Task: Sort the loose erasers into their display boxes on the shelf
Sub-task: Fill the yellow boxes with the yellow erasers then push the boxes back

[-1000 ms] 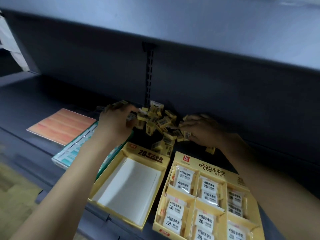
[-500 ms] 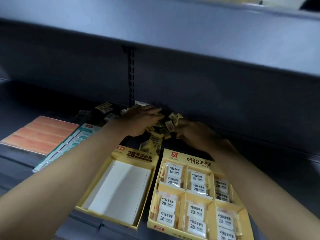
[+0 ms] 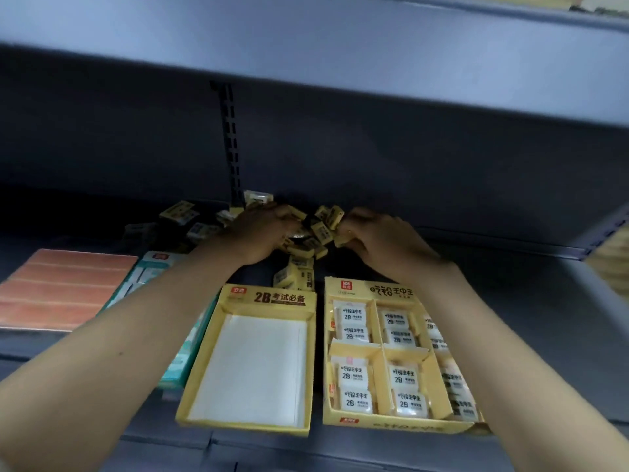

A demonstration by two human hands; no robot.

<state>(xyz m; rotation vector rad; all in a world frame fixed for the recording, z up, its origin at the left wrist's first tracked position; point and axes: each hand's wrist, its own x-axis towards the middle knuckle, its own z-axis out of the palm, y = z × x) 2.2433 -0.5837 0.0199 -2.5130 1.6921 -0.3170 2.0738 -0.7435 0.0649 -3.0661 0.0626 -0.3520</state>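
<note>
Empty box (image 3: 252,362), 6 o'clock: white floor bare. Divided box (image 3: 394,359), 5 o'clock: compartments hold wrapped white erasers (image 3: 352,378). Loose erasers (image 3: 306,240) heaped at 12 o'clock, against shelf (image 3: 510,301) back. Left hand (image 3: 258,233), right hand (image 3: 381,240) curled into heap, gripping erasers. Orange pad (image 3: 61,287), teal pack (image 3: 149,270) at 9 o'clock; forearms overlie both boxes.

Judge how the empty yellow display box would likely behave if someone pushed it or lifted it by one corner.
The empty yellow display box looks like thin card holding nothing, so it is probably light and would slide easily on the smooth shelf. Its low walls suggest that it might flex when lifted by one corner. Wide and flat, it seems unlikely to tip.
</note>
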